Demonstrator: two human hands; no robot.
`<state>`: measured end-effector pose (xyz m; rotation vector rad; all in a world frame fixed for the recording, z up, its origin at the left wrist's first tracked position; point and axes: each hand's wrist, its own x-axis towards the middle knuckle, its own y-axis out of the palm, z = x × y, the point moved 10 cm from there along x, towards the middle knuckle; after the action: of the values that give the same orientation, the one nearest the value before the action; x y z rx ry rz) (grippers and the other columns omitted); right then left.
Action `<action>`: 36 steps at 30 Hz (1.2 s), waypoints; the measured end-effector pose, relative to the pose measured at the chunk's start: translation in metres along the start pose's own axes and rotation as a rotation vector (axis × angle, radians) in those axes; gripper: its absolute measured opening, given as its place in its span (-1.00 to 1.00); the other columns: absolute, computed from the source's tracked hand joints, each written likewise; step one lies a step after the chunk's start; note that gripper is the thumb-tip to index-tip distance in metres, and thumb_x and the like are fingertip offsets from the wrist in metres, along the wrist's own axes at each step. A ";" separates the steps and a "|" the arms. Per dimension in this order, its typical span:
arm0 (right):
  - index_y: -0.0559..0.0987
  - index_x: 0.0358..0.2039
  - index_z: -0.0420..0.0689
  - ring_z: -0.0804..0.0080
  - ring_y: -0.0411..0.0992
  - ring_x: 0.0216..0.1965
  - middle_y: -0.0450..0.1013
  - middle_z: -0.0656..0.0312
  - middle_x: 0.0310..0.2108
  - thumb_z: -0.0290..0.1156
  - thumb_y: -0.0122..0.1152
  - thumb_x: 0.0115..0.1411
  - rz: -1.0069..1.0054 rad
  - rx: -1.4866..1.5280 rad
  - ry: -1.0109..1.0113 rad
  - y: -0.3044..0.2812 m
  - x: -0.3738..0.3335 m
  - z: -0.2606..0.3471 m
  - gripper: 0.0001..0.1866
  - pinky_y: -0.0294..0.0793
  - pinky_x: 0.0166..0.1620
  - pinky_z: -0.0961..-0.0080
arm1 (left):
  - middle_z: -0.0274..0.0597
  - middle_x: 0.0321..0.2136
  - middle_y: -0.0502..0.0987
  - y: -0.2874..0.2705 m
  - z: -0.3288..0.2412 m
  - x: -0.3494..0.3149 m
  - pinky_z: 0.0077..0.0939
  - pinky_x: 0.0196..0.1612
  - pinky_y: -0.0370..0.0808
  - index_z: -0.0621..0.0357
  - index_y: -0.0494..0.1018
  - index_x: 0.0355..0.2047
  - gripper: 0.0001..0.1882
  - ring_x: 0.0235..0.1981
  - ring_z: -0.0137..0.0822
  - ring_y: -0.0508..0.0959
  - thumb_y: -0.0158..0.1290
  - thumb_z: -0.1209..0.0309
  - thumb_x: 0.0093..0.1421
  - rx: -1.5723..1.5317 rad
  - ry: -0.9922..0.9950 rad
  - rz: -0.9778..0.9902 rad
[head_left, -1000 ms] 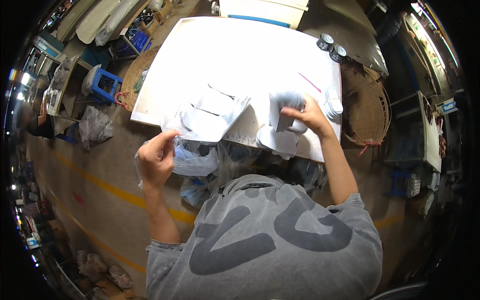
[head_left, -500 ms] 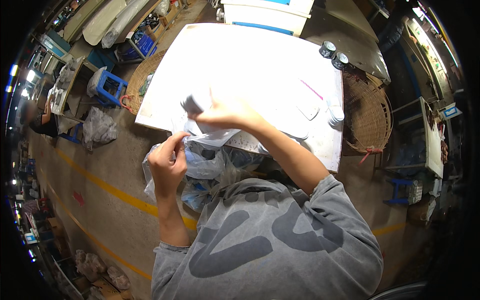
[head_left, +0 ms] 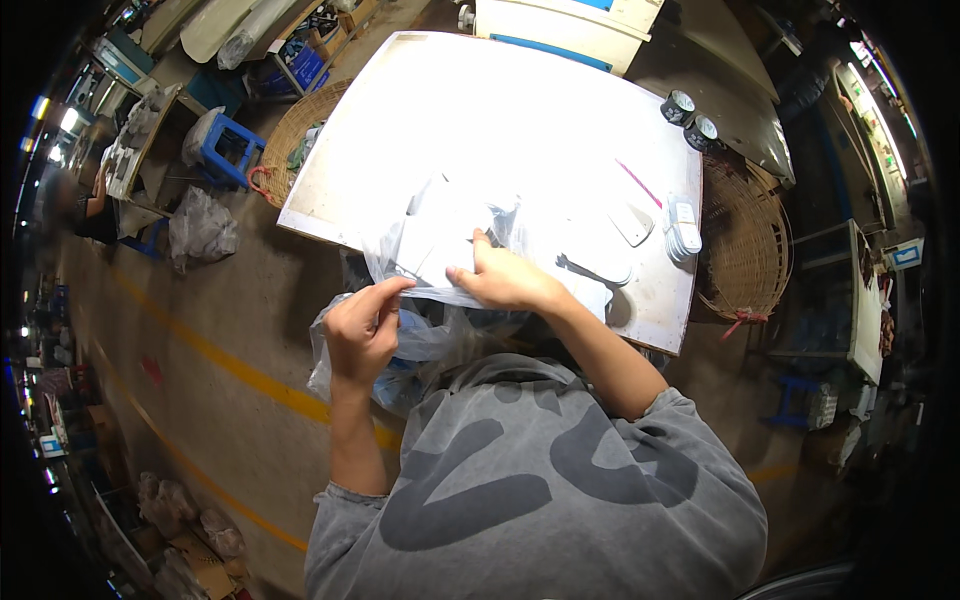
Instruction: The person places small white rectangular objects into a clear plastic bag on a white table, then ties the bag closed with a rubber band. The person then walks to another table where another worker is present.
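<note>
My left hand (head_left: 362, 328) is closed, pinching the edge of a clear plastic bag (head_left: 382, 255) at the table's near edge. My right hand (head_left: 512, 282) grips the bag's near rim, its thumb and forefinger stretched toward the flat white pieces (head_left: 430, 245) in and under the film. The film is drawn taut between both hands. Glare hides how many pieces there are. To the right of my right hand lies a stack of flat white pieces with a dark strip (head_left: 592, 268). More clear plastic bags (head_left: 425, 335) hang below the table edge.
The white table (head_left: 480, 100) carries two black tape rolls (head_left: 678, 108), a red pen-like stick (head_left: 638, 183), a white pointed piece (head_left: 630, 224) and a stack of white pieces (head_left: 682, 228). Wicker baskets (head_left: 748, 250) flank it. A blue stool (head_left: 230, 148) stands at left.
My right hand has come down and right from over the table to the bag's rim; the dark blurred thing it carried is no longer in it. My left hand keeps its pinch.
</note>
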<state>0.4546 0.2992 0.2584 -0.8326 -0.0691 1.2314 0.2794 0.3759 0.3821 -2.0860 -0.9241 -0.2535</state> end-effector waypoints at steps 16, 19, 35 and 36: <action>0.25 0.32 -0.31 -0.16 0.63 -0.24 0.62 -0.20 -0.31 -0.22 0.08 0.51 -0.287 0.282 -0.364 -0.048 -0.053 0.042 -0.45 0.59 -0.11 0.10 | -0.36 -0.52 0.46 -0.019 0.049 0.031 -0.68 -0.36 0.37 0.35 0.64 -0.10 -0.78 -0.48 -0.55 0.45 0.03 0.71 0.36 -0.289 -0.220 -0.082; 0.39 0.17 -0.29 -0.06 0.57 -0.17 0.56 -0.11 -0.24 -0.32 0.20 0.41 -0.707 0.310 -0.541 -0.106 -0.112 0.015 -0.57 0.57 -0.05 0.13 | -0.37 -0.54 0.48 -0.037 0.055 0.034 -0.68 -0.42 0.34 0.32 0.67 -0.12 -0.80 -0.50 -0.57 0.46 0.05 0.67 0.41 -0.270 -0.194 -0.125; 0.51 0.23 -0.18 0.06 0.43 0.13 0.45 0.05 0.04 -0.22 0.67 -0.17 -0.333 -0.239 0.011 -0.040 -0.101 -0.110 -0.09 0.49 0.09 0.12 | -0.30 -0.48 0.63 -0.021 0.035 0.046 -0.69 -0.43 0.34 0.31 0.66 -0.14 -0.86 -0.48 -0.60 0.53 0.13 0.63 0.35 -0.245 -0.235 0.190; 0.50 0.24 -0.19 0.09 0.45 0.11 0.46 0.04 0.04 -0.21 0.68 -0.15 -0.349 -0.062 -0.119 -0.051 -0.104 -0.090 -0.09 0.50 0.09 0.17 | -0.30 -0.47 0.64 -0.022 0.033 0.046 -0.69 -0.43 0.35 0.31 0.66 -0.14 -0.86 -0.48 -0.60 0.52 0.14 0.63 0.35 -0.245 -0.226 0.185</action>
<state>0.4996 0.1596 0.2639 -0.7624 -0.3366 0.9512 0.2927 0.4337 0.3957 -2.4483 -0.8576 -0.0349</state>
